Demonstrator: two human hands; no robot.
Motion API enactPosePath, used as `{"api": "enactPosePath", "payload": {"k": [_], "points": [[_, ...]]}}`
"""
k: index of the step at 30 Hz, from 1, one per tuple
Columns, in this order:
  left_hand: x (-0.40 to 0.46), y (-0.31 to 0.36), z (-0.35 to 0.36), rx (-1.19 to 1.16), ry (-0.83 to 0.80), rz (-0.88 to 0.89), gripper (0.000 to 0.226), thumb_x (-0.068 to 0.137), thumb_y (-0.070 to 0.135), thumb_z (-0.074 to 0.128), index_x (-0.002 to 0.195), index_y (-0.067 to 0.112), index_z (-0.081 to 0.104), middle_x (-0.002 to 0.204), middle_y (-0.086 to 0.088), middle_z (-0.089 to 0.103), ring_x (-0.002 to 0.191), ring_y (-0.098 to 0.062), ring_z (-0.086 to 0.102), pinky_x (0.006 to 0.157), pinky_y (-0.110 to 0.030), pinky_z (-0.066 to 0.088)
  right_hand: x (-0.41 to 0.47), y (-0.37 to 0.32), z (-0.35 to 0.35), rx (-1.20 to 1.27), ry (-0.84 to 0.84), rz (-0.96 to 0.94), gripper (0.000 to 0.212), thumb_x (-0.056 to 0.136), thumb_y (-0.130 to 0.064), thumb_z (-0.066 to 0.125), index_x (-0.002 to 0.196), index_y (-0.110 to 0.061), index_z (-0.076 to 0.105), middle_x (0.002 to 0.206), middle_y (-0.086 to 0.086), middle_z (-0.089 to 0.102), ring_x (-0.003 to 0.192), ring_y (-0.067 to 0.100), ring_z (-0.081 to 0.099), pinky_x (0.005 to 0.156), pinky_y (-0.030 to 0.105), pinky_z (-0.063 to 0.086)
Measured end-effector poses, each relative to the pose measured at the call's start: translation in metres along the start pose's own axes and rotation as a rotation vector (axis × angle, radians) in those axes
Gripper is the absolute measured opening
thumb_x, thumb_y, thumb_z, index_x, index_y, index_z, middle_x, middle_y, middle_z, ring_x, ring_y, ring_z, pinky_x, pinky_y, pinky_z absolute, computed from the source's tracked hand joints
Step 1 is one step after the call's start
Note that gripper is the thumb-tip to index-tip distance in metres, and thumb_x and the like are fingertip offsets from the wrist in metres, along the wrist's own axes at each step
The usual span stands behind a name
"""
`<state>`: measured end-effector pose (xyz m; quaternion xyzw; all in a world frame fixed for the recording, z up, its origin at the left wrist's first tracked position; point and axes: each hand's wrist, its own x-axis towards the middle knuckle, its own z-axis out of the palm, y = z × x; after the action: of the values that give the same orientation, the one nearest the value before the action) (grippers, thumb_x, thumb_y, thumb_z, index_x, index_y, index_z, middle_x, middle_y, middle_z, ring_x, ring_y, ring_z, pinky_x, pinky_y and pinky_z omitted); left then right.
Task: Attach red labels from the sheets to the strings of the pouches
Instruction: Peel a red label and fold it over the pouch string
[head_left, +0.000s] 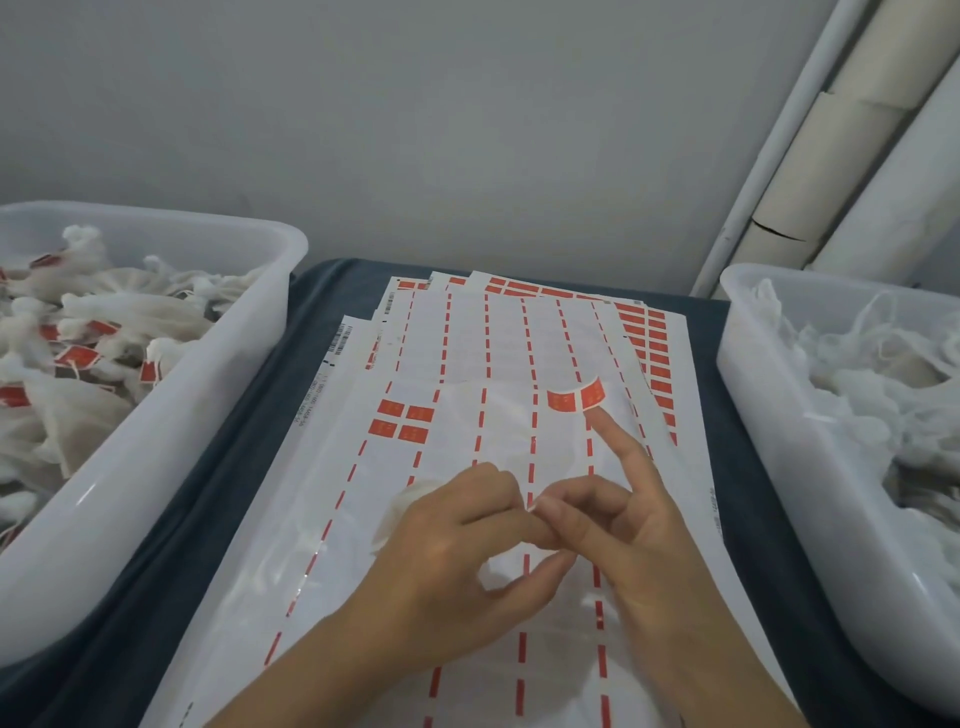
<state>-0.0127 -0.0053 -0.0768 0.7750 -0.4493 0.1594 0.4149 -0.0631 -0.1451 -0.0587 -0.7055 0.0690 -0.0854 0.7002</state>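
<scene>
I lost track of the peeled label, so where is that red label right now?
In the head view, the curled red paper label sticks to the right hand's raised fingertip, right of centre above the white label sheet.

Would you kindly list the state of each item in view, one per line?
Red label: peeled, stuck on right index fingertip.
Top sheet: mostly stripped, four labels left.
Left bin: holds labelled pouches.
Right bin: holds unlabelled pouches.
Left hand: pinching string.
Right hand: pinching string.
</scene>
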Motion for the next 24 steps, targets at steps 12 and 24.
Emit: {"api": "enactPosePath", "payload": {"k": [12, 24], "points": [[0.014, 0.006, -0.009, -0.331, -0.079, -0.518, 0.005, 0.075, 0.042, 0.056, 0.077, 0.046, 0.058, 0.073, 0.035, 0.060, 0.075, 0.008, 0.058, 0.064, -0.004, 0.045, 0.000, -0.005, -0.006, -0.056, 0.226, -0.162, 0.064, 0.062, -0.034, 0.067, 0.117, -0.048, 0.039, 0.082, -0.012, 0.070, 0.087, 0.004, 0.066, 0.070, 0.002, 0.047], [0.014, -0.001, -0.020, -0.547, 0.008, -0.750, 0.008, 0.076, 0.033, 0.068, 0.068, 0.030, 0.070, 0.071, 0.019, 0.067, 0.069, 0.008, 0.060, 0.055, -0.006, 0.044, 0.000, -0.004, -0.009, -0.114, 0.266, -0.147, 0.054, 0.065, -0.051, 0.074, 0.113, -0.043, 0.049, 0.105, -0.032, 0.060, 0.100, -0.013, 0.055, 0.069, 0.006, 0.048]]}}
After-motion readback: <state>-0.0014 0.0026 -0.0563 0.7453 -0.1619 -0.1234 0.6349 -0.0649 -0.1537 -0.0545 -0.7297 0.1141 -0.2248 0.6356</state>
